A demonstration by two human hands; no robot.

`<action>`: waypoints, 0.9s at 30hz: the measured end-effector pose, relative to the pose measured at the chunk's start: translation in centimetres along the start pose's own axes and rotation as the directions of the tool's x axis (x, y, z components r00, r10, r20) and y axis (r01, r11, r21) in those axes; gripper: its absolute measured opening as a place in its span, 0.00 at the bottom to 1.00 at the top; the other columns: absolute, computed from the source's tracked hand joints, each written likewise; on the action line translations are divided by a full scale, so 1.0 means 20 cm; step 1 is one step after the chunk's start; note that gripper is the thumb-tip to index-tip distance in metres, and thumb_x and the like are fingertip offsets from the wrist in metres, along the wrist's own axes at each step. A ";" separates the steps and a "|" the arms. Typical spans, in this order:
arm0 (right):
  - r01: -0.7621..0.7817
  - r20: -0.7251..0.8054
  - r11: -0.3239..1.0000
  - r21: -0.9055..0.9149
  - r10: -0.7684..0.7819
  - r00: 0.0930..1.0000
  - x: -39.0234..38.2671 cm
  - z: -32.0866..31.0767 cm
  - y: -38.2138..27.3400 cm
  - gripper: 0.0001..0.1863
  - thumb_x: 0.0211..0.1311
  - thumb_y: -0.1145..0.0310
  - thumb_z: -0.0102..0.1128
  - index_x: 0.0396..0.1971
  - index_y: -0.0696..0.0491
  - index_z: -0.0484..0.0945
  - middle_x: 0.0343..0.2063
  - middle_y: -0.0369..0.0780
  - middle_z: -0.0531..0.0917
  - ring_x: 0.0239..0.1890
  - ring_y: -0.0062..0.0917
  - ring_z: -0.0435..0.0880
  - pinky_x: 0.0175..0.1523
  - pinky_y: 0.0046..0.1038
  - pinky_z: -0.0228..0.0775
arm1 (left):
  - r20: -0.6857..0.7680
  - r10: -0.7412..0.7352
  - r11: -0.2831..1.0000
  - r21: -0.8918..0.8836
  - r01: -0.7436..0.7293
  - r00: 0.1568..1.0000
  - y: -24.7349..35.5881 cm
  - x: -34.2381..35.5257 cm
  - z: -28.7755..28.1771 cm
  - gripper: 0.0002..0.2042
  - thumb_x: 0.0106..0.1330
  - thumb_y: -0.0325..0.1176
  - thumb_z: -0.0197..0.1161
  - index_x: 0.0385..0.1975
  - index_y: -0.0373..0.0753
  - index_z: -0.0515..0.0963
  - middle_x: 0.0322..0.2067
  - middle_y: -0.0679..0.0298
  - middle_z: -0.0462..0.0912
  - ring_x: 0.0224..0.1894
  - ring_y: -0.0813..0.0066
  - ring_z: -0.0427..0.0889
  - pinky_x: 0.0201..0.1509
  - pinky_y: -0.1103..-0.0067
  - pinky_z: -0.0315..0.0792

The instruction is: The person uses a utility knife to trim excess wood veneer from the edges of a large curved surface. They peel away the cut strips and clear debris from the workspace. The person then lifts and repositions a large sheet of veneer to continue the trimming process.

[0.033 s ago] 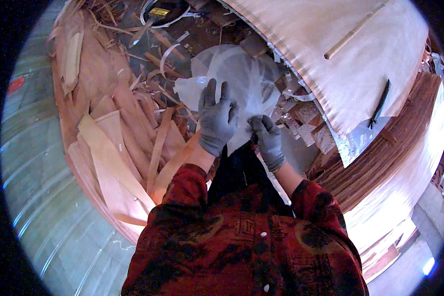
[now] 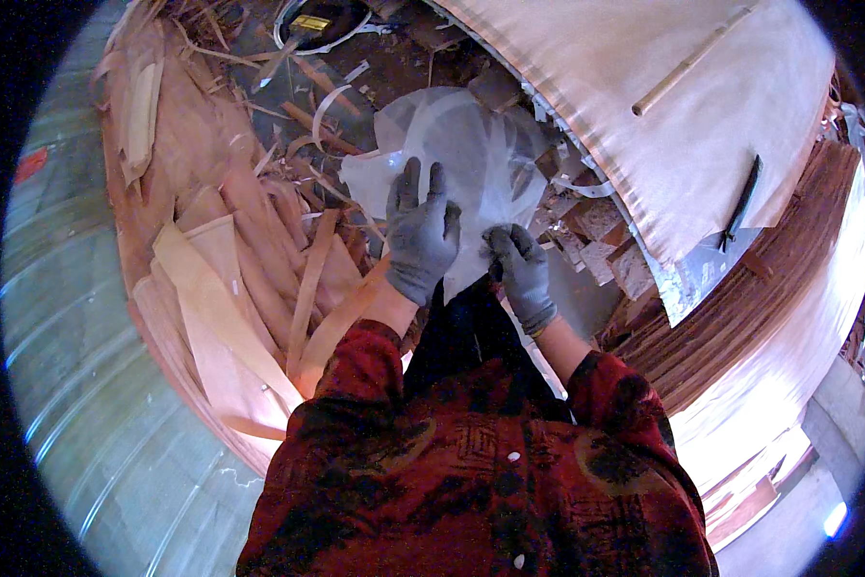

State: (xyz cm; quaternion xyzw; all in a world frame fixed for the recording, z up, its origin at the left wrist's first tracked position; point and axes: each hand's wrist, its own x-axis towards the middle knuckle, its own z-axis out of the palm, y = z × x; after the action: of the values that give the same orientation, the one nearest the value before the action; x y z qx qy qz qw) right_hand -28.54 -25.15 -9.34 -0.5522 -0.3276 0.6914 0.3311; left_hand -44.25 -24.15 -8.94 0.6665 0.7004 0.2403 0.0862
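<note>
A crumpled, translucent pale plastic sheet lies at the middle, among wood scraps, and hangs toward my body. My left hand, in a grey glove, rests open on its left part, fingers stretched out. My right hand, also gloved in grey, pinches the sheet's lower right part between thumb and fingers. Whether anything else is inside that pinch is hidden. Dark trousers show below the sheet, between my red-and-black sleeves.
Long veneer strips are heaped at left. A large pale panel bears a wooden stick and a black strip at upper right. Stacked veneer curves along the right. A round container holds a yellow item at top.
My left hand's fingers have shifted very slightly toward my body on the sheet. The rest looks the same.
</note>
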 end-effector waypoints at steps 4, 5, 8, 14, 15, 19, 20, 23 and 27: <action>-0.051 -0.017 0.999 0.017 0.051 0.999 0.01 0.00 0.02 0.11 0.61 0.62 0.52 0.31 0.54 0.75 0.20 0.32 0.76 0.16 0.11 0.67 0.20 0.15 0.58 | -0.010 0.025 0.998 0.052 -0.025 1.000 -0.04 -0.04 0.01 0.27 0.53 0.28 0.56 0.55 0.29 0.61 0.53 0.42 0.63 0.57 0.45 0.61 0.60 0.62 0.55; -0.044 -0.025 0.998 0.043 0.045 0.999 0.01 0.01 0.03 0.10 0.61 0.62 0.52 0.31 0.54 0.76 0.20 0.32 0.76 0.16 0.11 0.67 0.20 0.15 0.57 | 0.026 -0.048 0.994 -0.093 0.050 0.999 -0.05 -0.05 0.02 0.27 0.53 0.29 0.56 0.55 0.30 0.61 0.54 0.42 0.62 0.58 0.47 0.60 0.61 0.62 0.54; -0.036 -0.032 0.995 0.090 0.039 0.999 0.01 0.01 0.03 0.11 0.60 0.62 0.52 0.31 0.55 0.76 0.20 0.32 0.76 0.16 0.11 0.67 0.19 0.15 0.57 | 0.057 -0.183 0.923 -0.333 0.192 0.981 -0.07 -0.07 0.04 0.29 0.53 0.31 0.56 0.56 0.30 0.60 0.54 0.43 0.62 0.60 0.50 0.58 0.61 0.62 0.51; -0.091 -0.038 0.992 0.083 0.094 0.995 0.00 0.00 0.01 0.10 0.60 0.63 0.53 0.31 0.56 0.76 0.20 0.31 0.75 0.15 0.11 0.66 0.18 0.15 0.57 | 0.062 -0.085 0.996 0.043 0.082 0.994 -0.09 -0.11 0.00 0.30 0.54 0.30 0.55 0.57 0.27 0.56 0.49 0.56 0.73 0.62 0.50 0.53 0.62 0.63 0.50; -0.091 -0.043 0.993 0.073 0.094 0.995 0.00 0.00 0.01 0.10 0.60 0.64 0.53 0.31 0.56 0.76 0.20 0.31 0.75 0.15 0.11 0.66 0.18 0.15 0.57 | 0.051 -0.070 0.997 0.022 0.069 0.996 -0.09 -0.10 0.00 0.30 0.54 0.30 0.55 0.57 0.27 0.55 0.47 0.58 0.74 0.62 0.51 0.53 0.62 0.63 0.49; -0.138 -0.006 0.990 0.033 0.139 0.990 -0.01 -0.02 -0.02 0.08 0.60 0.65 0.53 0.33 0.53 0.76 0.27 0.32 0.79 0.21 0.11 0.70 0.24 0.14 0.60 | -0.010 -0.071 0.995 -0.077 0.070 0.997 -0.08 -0.06 0.00 0.31 0.53 0.29 0.55 0.58 0.27 0.53 0.43 0.59 0.77 0.61 0.51 0.54 0.62 0.61 0.49; -0.133 -0.006 0.991 0.028 0.134 0.991 -0.01 -0.02 -0.02 0.08 0.60 0.65 0.53 0.33 0.53 0.76 0.27 0.32 0.79 0.21 0.11 0.70 0.24 0.14 0.60 | -0.003 -0.064 0.997 -0.054 0.064 0.998 -0.07 -0.04 0.00 0.31 0.53 0.29 0.55 0.58 0.27 0.53 0.43 0.59 0.78 0.61 0.52 0.54 0.62 0.61 0.49; -0.130 0.047 0.990 0.056 0.128 0.991 -0.01 -0.02 -0.02 0.08 0.60 0.65 0.53 0.33 0.53 0.76 0.27 0.32 0.79 0.22 0.11 0.70 0.24 0.14 0.61 | 0.047 -0.057 0.998 0.042 0.055 0.997 -0.07 -0.01 0.01 0.32 0.53 0.30 0.56 0.57 0.28 0.53 0.44 0.58 0.76 0.62 0.52 0.52 0.62 0.60 0.48; -0.125 0.029 0.991 0.052 0.123 0.992 0.00 -0.04 -0.02 0.08 0.59 0.64 0.54 0.32 0.53 0.76 0.27 0.32 0.79 0.23 0.12 0.71 0.25 0.14 0.61 | 0.081 -0.149 0.978 0.156 0.135 0.986 -0.07 -0.01 -0.01 0.36 0.51 0.35 0.59 0.58 0.28 0.51 0.53 0.53 0.67 0.62 0.50 0.50 0.62 0.60 0.46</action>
State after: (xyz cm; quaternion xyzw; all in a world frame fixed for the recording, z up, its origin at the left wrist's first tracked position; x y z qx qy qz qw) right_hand -27.63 -24.87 -9.10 -0.5533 -0.2781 0.7264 0.2981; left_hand -45.61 -24.29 -9.48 0.6297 0.7576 0.1492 0.0851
